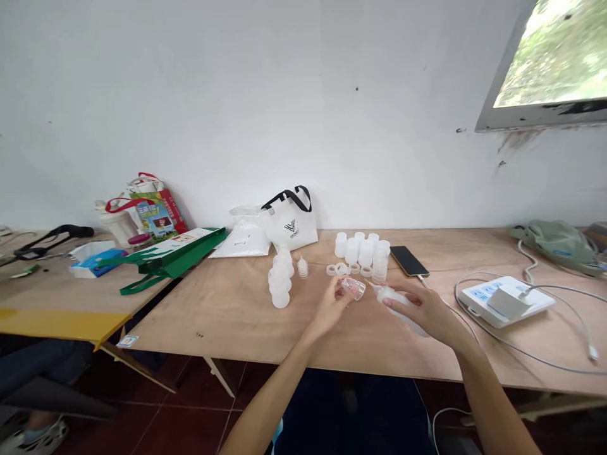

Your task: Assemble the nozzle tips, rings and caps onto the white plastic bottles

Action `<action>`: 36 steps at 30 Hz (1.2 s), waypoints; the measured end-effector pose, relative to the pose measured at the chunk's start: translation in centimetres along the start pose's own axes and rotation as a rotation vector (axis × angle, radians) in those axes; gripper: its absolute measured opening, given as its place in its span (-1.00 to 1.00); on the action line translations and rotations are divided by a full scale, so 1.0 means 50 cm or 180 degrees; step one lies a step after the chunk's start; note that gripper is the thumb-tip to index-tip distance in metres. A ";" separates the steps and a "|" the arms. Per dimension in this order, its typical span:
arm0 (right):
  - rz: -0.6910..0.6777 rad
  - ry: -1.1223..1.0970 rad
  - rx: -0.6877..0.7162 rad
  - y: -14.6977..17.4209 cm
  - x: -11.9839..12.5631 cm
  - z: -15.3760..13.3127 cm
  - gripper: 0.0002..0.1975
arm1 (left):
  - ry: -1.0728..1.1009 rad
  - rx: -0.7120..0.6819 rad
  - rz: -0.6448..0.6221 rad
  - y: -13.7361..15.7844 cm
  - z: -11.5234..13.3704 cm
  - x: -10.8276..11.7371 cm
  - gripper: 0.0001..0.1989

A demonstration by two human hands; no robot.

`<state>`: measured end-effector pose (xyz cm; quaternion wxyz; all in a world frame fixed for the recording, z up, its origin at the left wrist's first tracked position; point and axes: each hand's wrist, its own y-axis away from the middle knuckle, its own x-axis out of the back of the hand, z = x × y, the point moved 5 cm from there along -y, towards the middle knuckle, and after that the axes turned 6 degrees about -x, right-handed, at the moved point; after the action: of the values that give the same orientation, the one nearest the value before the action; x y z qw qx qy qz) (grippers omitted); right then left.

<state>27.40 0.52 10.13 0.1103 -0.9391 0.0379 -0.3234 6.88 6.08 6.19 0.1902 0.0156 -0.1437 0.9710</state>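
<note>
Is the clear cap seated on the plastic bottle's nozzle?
No, the left hand holds the clear cap apart from the nozzle of the plastic bottle in the right hand.

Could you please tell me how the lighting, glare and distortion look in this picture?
Head view: the window is brightest, the foliage outside washed out and blurry; light on the table is soft, without hard shadows; the clear cap in the left hand catches highlights; the wide lens seems to skew the window; the bottle in the right hand shows little fine detail.

Phone (409,261): right, lying flat
Power strip (503,300): near right
Tote bag (293,226): far middle
Green bag (164,267): left
Window (559,57): far right
</note>
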 end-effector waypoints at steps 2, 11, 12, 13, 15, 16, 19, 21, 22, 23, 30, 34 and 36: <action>-0.0157 0.0012 0.0017 0.000 -0.020 -0.007 -0.62 | 0.0320 0.0026 0.0128 0.027 0.018 0.020 -0.55; -0.0687 -0.0134 0.0250 0.025 -0.106 -0.064 -0.72 | 0.0157 0.0173 -0.0271 0.109 0.056 0.029 -0.56; -0.0643 -0.0120 0.0285 0.028 -0.109 -0.065 -0.70 | 0.0128 0.0175 -0.0299 0.113 0.059 0.030 -0.58; -0.0598 -0.0113 0.0319 0.030 -0.113 -0.066 -0.69 | 0.0104 0.0187 -0.0328 0.116 0.062 0.031 -0.60; -0.0496 -0.0094 0.0372 0.035 -0.119 -0.068 -0.67 | 0.0049 0.0231 -0.0390 0.125 0.070 0.032 -0.62; -0.0453 -0.0090 0.0379 0.038 -0.122 -0.070 -0.67 | 0.0021 0.0255 -0.0394 0.130 0.075 0.032 -0.62; -0.0351 -0.0301 0.0313 0.046 -0.127 -0.079 -0.68 | 0.0039 0.0263 -0.0316 0.139 0.091 0.033 -0.60; -0.0253 -0.0624 0.0243 0.048 -0.121 -0.086 -0.66 | 0.0213 0.0180 -0.0217 0.140 0.102 0.035 -0.59; -0.0212 -0.0764 0.0215 0.047 -0.117 -0.088 -0.66 | 0.0317 0.0132 -0.0176 0.139 0.106 0.036 -0.59; -0.0210 -0.0841 0.0194 0.046 -0.113 -0.090 -0.67 | 0.0406 0.0088 -0.0136 0.137 0.110 0.037 -0.60; -0.0495 -0.0702 0.0294 0.048 -0.119 -0.096 -0.73 | 0.0362 0.0064 -0.0021 0.139 0.112 0.042 -0.61; -0.0348 -0.0689 0.0381 0.057 -0.125 -0.099 -0.75 | 0.0075 0.0236 0.0019 0.150 0.105 0.042 -0.57; -0.0205 -0.0479 0.0550 0.061 -0.122 -0.102 -0.77 | 0.0073 0.0340 -0.0097 0.151 0.099 0.038 -0.55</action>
<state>19.48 -2.49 9.68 0.1829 -0.9484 -0.0287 -0.2574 2.17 -1.34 9.05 0.2055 0.0167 -0.0892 0.9744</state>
